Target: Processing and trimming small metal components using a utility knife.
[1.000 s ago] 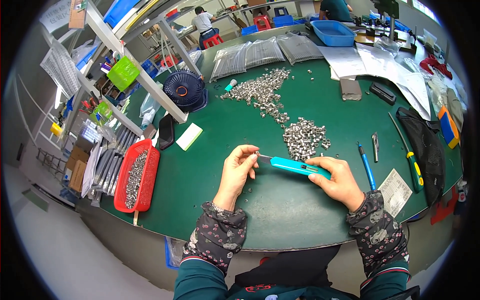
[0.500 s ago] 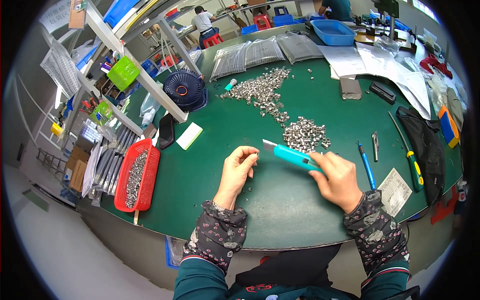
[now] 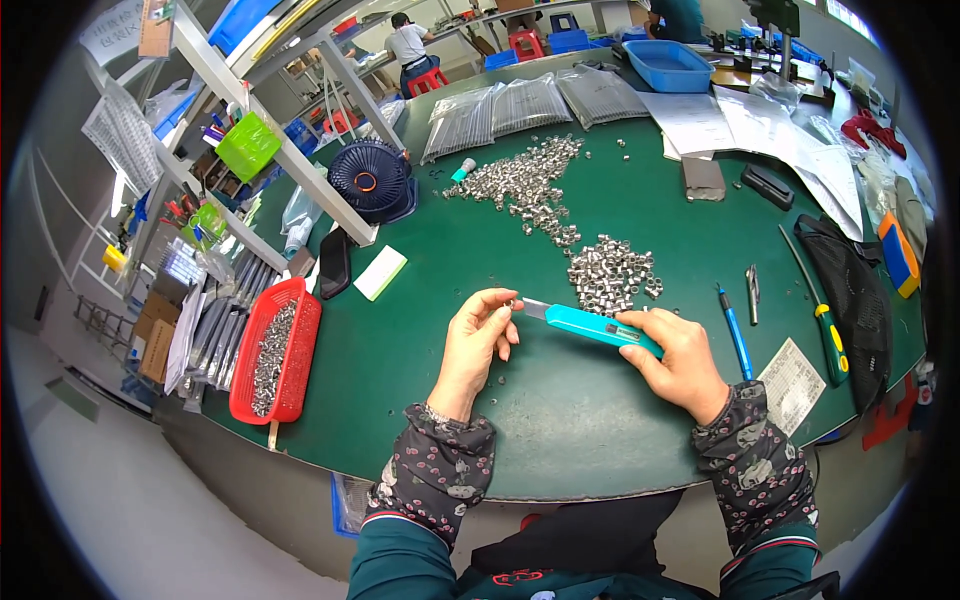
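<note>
My right hand (image 3: pixel 682 362) grips a turquoise utility knife (image 3: pixel 590 325), blade out and pointing left. The blade tip meets a small metal sleeve pinched between the thumb and fingers of my left hand (image 3: pixel 477 342). Both hands hover over the green table mat (image 3: pixel 560 430) near its front edge. Just behind the knife lies a small heap of shiny metal sleeves (image 3: pixel 612 273). A longer spread of the same sleeves (image 3: pixel 520 180) runs toward the back of the table.
A red basket (image 3: pixel 275 352) with metal parts sits at the left edge. A dark blue fan (image 3: pixel 372 180), black phone (image 3: pixel 333 262) and white card (image 3: pixel 380 272) lie left. Blue pen (image 3: pixel 735 332), green-handled screwdriver (image 3: pixel 820 310), papers and a blue bin (image 3: pixel 668 65) lie right and back.
The knife has swung back down and left, so its blade tip now meets the piece in my left hand. My left hand has barely moved.
</note>
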`<state>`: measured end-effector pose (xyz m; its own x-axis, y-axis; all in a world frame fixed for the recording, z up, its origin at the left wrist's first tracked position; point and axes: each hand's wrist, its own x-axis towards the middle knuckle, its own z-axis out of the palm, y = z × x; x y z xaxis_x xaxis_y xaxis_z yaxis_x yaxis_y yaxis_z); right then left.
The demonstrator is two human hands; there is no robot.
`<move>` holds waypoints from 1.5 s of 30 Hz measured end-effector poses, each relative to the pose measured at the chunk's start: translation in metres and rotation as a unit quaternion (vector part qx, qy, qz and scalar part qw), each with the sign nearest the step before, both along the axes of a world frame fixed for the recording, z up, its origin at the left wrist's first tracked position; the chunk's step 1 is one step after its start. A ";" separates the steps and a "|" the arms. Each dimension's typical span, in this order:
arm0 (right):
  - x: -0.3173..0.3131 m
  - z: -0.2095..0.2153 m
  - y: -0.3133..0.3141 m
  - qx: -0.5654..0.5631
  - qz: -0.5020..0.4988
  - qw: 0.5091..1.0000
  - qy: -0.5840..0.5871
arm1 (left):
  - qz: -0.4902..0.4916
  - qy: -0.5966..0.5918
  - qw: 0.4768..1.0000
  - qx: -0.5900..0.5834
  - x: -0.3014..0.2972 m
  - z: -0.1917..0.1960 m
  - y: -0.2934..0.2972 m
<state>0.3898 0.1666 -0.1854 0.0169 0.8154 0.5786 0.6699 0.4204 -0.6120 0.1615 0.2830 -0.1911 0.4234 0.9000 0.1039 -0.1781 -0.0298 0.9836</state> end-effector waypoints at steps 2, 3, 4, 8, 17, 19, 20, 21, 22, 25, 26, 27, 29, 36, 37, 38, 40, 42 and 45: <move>0.000 0.000 0.000 -0.005 0.003 1.000 0.002 | 0.002 -0.001 1.000 -0.005 0.000 0.000 0.000; 0.001 0.000 0.000 -0.010 0.005 1.000 0.003 | 0.004 -0.002 1.000 -0.009 0.001 0.000 0.000; 0.001 -0.001 0.000 -0.010 0.005 1.000 0.003 | 0.004 -0.001 1.000 -0.010 0.001 0.000 0.000; 0.000 0.000 -0.001 -0.014 0.013 1.000 0.009 | 0.016 -0.007 1.000 -0.002 0.000 -0.001 0.000; 0.000 -0.001 0.000 -0.025 0.021 0.999 0.027 | -0.012 -0.056 0.996 -0.062 0.000 0.001 -0.001; 0.000 -0.002 0.000 -0.026 0.023 0.999 0.033 | -0.008 -0.042 0.998 -0.051 0.000 0.000 -0.001; 0.000 -0.002 0.000 -0.038 0.026 0.998 0.038 | -0.005 -0.043 0.998 -0.039 0.000 -0.001 0.000; 0.000 -0.003 0.000 -0.050 0.029 0.997 0.042 | -0.003 -0.044 0.999 -0.027 0.000 -0.003 0.001; 0.001 -0.003 0.000 -0.049 0.028 0.998 0.042 | -0.003 -0.044 0.999 -0.027 0.000 -0.003 0.001; 0.001 -0.005 0.001 -0.046 0.039 0.996 0.062 | -0.007 -0.033 0.999 -0.023 0.000 -0.003 0.000; 0.001 -0.005 0.002 -0.058 0.041 0.995 0.067 | -0.005 -0.029 0.999 -0.021 0.001 -0.002 -0.001; 0.001 -0.005 0.002 -0.070 0.043 0.994 0.072 | -0.002 -0.025 1.000 -0.018 0.001 -0.002 -0.001; 0.002 -0.004 0.003 -0.083 0.056 0.992 0.082 | -0.002 -0.019 1.000 -0.002 0.001 -0.003 -0.002; -0.002 0.000 -0.002 -0.009 -0.006 1.000 -0.022 | 0.011 0.022 0.999 0.023 0.001 -0.002 -0.001; -0.006 0.003 -0.003 0.031 -0.015 0.998 -0.049 | 0.011 0.022 0.999 0.024 0.001 -0.002 -0.001; -0.007 0.004 -0.003 0.032 -0.015 0.998 -0.049 | 0.001 -0.004 1.000 -0.007 0.000 -0.002 0.000; -0.007 0.005 -0.004 0.073 -0.022 0.994 -0.080 | -0.009 -0.032 0.999 -0.036 0.000 -0.002 -0.001; -0.005 0.005 -0.002 0.086 -0.038 0.995 -0.038 | 0.009 -0.042 0.996 -0.074 0.002 -0.003 -0.002; -0.001 0.002 -0.002 0.076 -0.041 0.996 0.001 | 0.002 -0.070 0.993 -0.093 -0.001 -0.004 0.001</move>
<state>0.3889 0.1648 -0.1836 0.0811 0.7138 0.6956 0.7043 0.4528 -0.5468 0.1603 0.2836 -0.1955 0.4128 0.9108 -0.0070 -0.3133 0.1492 0.9379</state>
